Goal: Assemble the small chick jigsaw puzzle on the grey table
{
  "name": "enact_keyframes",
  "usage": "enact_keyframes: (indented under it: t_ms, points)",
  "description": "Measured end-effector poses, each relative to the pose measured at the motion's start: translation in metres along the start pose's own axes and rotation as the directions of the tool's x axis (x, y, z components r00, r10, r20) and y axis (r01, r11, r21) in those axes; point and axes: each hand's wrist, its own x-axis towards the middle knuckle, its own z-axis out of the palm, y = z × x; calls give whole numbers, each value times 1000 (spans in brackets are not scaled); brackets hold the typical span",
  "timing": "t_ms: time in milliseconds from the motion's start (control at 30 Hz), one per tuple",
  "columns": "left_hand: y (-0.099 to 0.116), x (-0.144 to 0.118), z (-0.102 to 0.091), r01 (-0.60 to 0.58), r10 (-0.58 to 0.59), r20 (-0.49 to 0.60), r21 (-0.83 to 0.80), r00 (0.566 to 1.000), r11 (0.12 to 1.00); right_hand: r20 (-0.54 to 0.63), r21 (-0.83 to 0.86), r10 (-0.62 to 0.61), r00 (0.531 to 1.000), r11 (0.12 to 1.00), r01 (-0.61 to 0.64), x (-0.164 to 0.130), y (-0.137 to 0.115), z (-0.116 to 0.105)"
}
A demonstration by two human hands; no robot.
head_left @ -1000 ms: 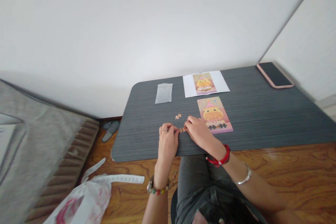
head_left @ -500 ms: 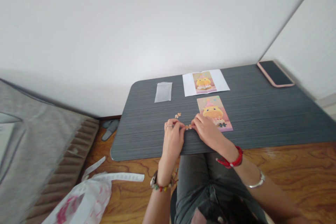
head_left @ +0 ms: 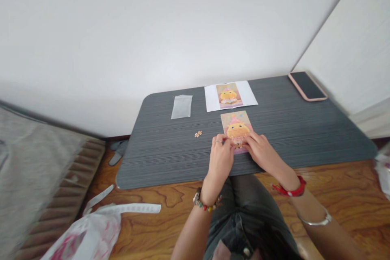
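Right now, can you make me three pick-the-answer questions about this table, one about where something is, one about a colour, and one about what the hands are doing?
1. Where is the phone?
A. at the far right corner of the table
B. on the floor
C. under the clear bag

2. What colour is the band on the right wrist, the red wristband?
A. blue
B. red
C. green

3. What are the left hand and the right hand doing?
A. resting in the lap
B. both holding the phone
C. both pressing on the near edge of the puzzle

Answers:
1. A, it lies by the wall at the far right corner.
2. B, it shows bright red at the wrist.
3. C, the fingers of both hands meet on the puzzle's near edge, while a loose puzzle piece lies apart to the left.
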Motion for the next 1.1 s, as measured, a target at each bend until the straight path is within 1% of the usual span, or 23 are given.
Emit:
enact_keyframes:
  t_ms: [200, 467, 833, 967, 1100]
  points:
    - [-3, -1, 0, 21, -21, -1, 32, 1000, 999, 14, 0, 10, 1000, 1000, -10, 4, -4, 4]
    - [-3, -1, 2, 27, -27, -2, 30, 1000, 999, 14, -29, -9, 1000, 1000, 9, 4, -2, 5]
    - [-6, -2, 0, 52, -52, -5, 6, 999, 999, 46, -53, -21, 999, 998, 24, 5, -3, 3]
    - [-7, -5, -3, 16, -16, -13, 15, 1000, 1000, 61, -75, -13, 998, 997, 18, 7, -5, 1]
    - [-6, -9, -7, -35, 34, 12, 77, 999, 996, 70, -82, -10, 997, 997, 16, 8, -7, -3]
